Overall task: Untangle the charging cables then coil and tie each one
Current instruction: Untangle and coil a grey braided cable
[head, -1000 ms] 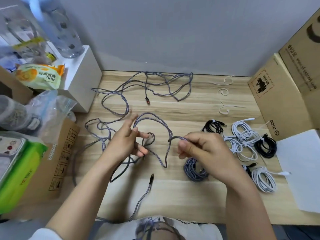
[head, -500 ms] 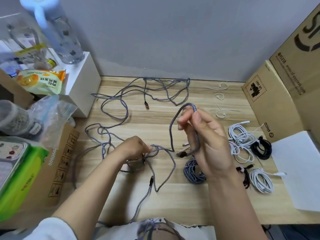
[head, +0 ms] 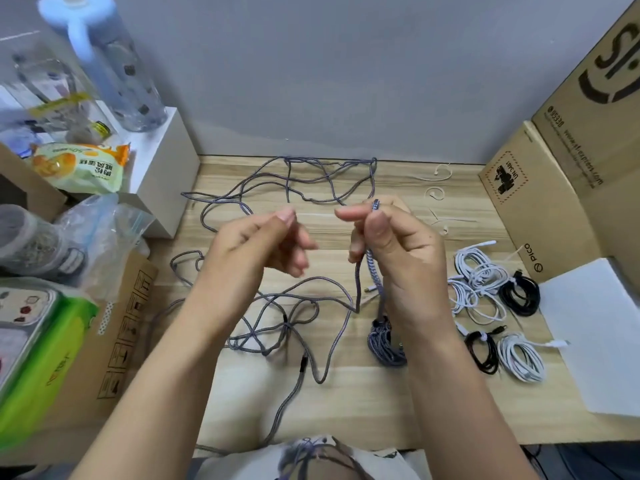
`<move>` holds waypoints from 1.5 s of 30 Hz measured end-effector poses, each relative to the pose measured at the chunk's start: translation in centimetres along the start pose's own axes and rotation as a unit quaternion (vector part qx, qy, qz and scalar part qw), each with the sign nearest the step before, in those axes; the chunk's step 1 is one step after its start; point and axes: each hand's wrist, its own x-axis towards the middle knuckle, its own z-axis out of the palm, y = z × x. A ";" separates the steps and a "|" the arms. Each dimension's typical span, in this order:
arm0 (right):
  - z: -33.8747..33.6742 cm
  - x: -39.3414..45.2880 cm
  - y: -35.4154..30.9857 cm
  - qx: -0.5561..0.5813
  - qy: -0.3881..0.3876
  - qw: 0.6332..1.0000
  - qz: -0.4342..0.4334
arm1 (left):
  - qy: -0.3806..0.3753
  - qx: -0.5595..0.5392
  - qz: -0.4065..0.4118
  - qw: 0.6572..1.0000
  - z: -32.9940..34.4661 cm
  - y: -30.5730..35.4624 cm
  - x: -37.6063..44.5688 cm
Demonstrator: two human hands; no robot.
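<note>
A long grey braided cable (head: pixel 304 299) lies tangled over the wooden table (head: pixel 363 403), with loops reaching the back wall. My right hand (head: pixel 394 251) is raised above the table and pinches a doubled bend of that cable between thumb and fingers; two strands hang down from it. My left hand (head: pixel 256 247) hovers just left of it, fingers loosely curled, holding nothing. A coiled grey braided cable (head: pixel 384 344) lies below my right wrist. Coiled white cables (head: pixel 478 282) and black cables (head: pixel 519 294) lie at the right.
White wire ties (head: pixel 436 195) lie at the back right. Cardboard boxes (head: pixel 540 199) stand on the right, with a white sheet (head: pixel 595 334) in front. On the left are a white box (head: pixel 162 168), a bottle (head: pixel 114 64), bags and a cardboard box (head: pixel 114 334).
My left hand let go of the cable on the table and rose beside my right hand. My right hand lifted the pinched bend slightly higher.
</note>
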 end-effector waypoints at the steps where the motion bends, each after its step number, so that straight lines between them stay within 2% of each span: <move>1: 0.4 0.0 0.1 -0.008 0.010 1.000 0.001 | -0.066 -0.027 0.004 0.997 0.4 1.0 -0.7; 2: 0.8 0.0 0.2 -0.010 0.018 1.000 0.003 | -0.129 -0.033 0.004 0.991 0.9 1.3 -1.3; 4: 1.3 0.1 0.2 0.020 0.034 0.999 0.023 | -0.183 -0.034 0.002 0.982 1.6 0.8 -1.6; 6: 1.6 0.3 0.3 0.024 0.038 0.998 0.038 | -0.181 -0.042 0.003 0.983 1.9 0.3 -1.6; 9: 1.4 0.7 0.4 -0.040 0.051 0.997 0.029 | -0.229 -0.060 -0.018 0.971 1.9 0.2 -1.6; 11: 1.3 0.7 0.3 -0.041 0.067 0.996 0.041 | -0.240 -0.091 -0.064 0.964 1.7 -0.2 -1.4; 13: 1.0 0.6 0.3 -0.032 0.093 0.994 0.055 | -0.220 -0.163 -0.109 0.955 1.9 -0.7 -1.1; 16: 0.8 0.7 0.5 -0.015 0.085 0.994 0.067 | -0.251 -0.280 -0.114 0.919 2.2 -1.3 -1.3; 19: 0.7 0.7 1.1 0.013 0.005 0.993 0.119 | -0.297 -0.417 -0.065 0.857 2.1 -0.3 -1.4; 21: 0.6 0.3 1.4 0.003 -0.095 0.982 0.166 | -0.286 -0.486 -0.026 0.825 1.8 1.0 -0.9; 23: 0.6 -0.3 1.7 0.025 -0.151 0.968 0.199 | -0.234 -0.492 -0.011 0.838 1.2 1.8 -0.2; 24: 0.6 -0.5 2.0 0.068 -0.142 0.965 0.211 | -0.210 -0.492 -0.012 0.845 0.8 1.8 0.2; 26: 0.6 -0.9 2.4 0.170 -0.090 0.952 0.240 | -0.192 -0.532 -0.029 0.824 0.0 1.2 0.8; 28: 0.7 -1.2 2.7 0.161 -0.075 0.951 0.253 | -0.180 -0.561 -0.042 0.807 -0.7 0.7 0.9; 30: 0.8 -1.6 3.0 0.067 -0.126 0.957 0.252 | -0.150 -0.553 -0.037 0.818 -0.4 0.5 0.7; 32: 0.9 -2.1 2.9 -0.008 -0.206 0.949 0.237 | -0.077 -0.484 -0.020 0.872 0.5 0.1 0.5; 34: 0.9 -2.4 2.4 -0.051 -0.249 0.940 0.226 | 0.001 -0.368 -0.004 0.930 0.4 0.0 0.5; 36: 0.7 -2.4 1.6 -0.123 -0.263 0.938 0.192 | 0.005 -0.273 -0.037 0.961 0.2 0.0 0.6; 39: -0.1 -2.4 0.9 -0.227 -0.230 0.938 0.126 | -0.091 -0.210 -0.161 0.960 -0.9 0.4 0.4; 42: -0.3 -2.4 0.6 -0.191 -0.194 0.956 0.113 | -0.180 -0.146 -0.233 0.945 -2.0 0.4 0.2; 45: -0.1 -2.3 0.6 -0.179 -0.144 0.970 0.078 | -0.198 -0.158 -0.279 0.926 -1.6 0.0 -0.1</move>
